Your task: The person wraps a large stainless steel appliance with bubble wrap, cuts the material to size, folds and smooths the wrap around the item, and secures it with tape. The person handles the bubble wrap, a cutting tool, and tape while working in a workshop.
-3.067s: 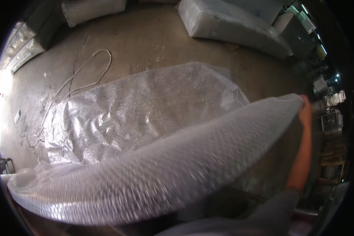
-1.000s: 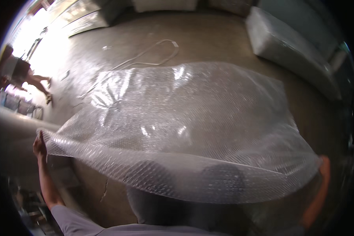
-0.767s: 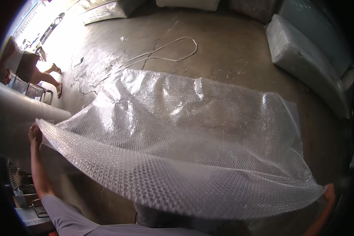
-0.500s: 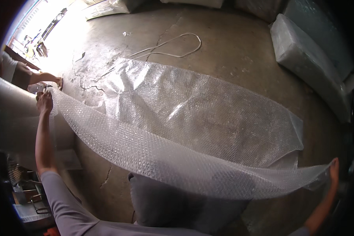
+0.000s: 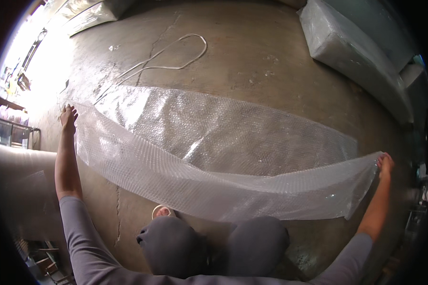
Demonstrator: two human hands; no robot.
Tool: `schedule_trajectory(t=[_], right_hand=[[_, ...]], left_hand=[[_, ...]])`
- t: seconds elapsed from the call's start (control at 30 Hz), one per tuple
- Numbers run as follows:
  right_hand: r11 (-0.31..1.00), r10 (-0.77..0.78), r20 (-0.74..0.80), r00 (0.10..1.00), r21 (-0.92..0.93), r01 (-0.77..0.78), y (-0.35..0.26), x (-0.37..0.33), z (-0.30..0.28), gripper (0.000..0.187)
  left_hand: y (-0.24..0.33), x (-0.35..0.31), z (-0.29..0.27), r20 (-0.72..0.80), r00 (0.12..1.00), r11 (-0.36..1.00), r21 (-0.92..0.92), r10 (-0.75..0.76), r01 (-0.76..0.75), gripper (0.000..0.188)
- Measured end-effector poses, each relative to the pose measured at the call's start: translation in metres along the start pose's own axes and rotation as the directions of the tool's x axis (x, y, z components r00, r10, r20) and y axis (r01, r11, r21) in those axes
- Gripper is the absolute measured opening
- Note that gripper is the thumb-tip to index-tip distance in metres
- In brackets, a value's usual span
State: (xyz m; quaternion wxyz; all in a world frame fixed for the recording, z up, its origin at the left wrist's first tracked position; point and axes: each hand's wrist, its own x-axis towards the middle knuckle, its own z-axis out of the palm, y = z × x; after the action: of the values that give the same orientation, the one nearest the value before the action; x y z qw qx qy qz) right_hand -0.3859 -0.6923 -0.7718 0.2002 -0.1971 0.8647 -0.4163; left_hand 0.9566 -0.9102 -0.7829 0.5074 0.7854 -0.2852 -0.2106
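A long strip of clear bubble wrap [image 5: 214,192] hangs stretched between my two hands, sagging in the middle over my knees. My left hand [image 5: 68,117] is closed on its far left corner, arm reaching forward. At the right, my right hand [image 5: 385,162] pinches the opposite corner, with the fingers closed. Beyond the held strip, more bubble wrap [image 5: 252,128] lies flat and slightly creased on the concrete floor. The held strip overlaps its near side, so I cannot tell whether the two are one folded sheet.
A large roll of wrap [image 5: 24,185] stands close by my left arm. A pale looped strap [image 5: 202,50] lies on the cracked floor [image 5: 252,28]. Big plastic-wrapped blocks [image 5: 347,52] stand at the far right, with another wrapped bundle [image 5: 95,19] at the far left.
Both hands still hold the wrap; my right hand has risen and moved inward, lifting that end. My knees have come into view in front. The other person's limb at the left is gone.
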Motion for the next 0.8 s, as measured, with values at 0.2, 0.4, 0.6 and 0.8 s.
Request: schedule_trajectory(t=[0.2,0.4,0.6,0.8], right_hand=[[0.985,-0.143,-0.047,0.989,0.093,0.147,0.033,0.009,0.047,0.056],[0.977,-0.127,-0.167,0.978,-0.190,0.094,0.008,-0.008,0.079,0.096],[0.933,-0.225,-0.196,0.954,-0.326,0.153,-0.015,-0.029,0.145,0.118],[0.838,-0.455,0.160,0.876,-0.257,0.482,-0.001,-0.116,0.221,0.095]], left_hand=[[-0.024,0.007,0.057,0.166,0.973,0.976,0.119,0.162,-0.183,0.082],[-0.014,0.016,0.090,0.154,0.987,0.934,0.342,0.056,-0.106,0.115],[-0.025,0.000,0.135,0.217,0.971,0.925,0.381,-0.096,0.006,0.148],[-0.103,-0.051,0.176,0.361,0.872,0.610,0.623,0.332,-0.490,0.100]])
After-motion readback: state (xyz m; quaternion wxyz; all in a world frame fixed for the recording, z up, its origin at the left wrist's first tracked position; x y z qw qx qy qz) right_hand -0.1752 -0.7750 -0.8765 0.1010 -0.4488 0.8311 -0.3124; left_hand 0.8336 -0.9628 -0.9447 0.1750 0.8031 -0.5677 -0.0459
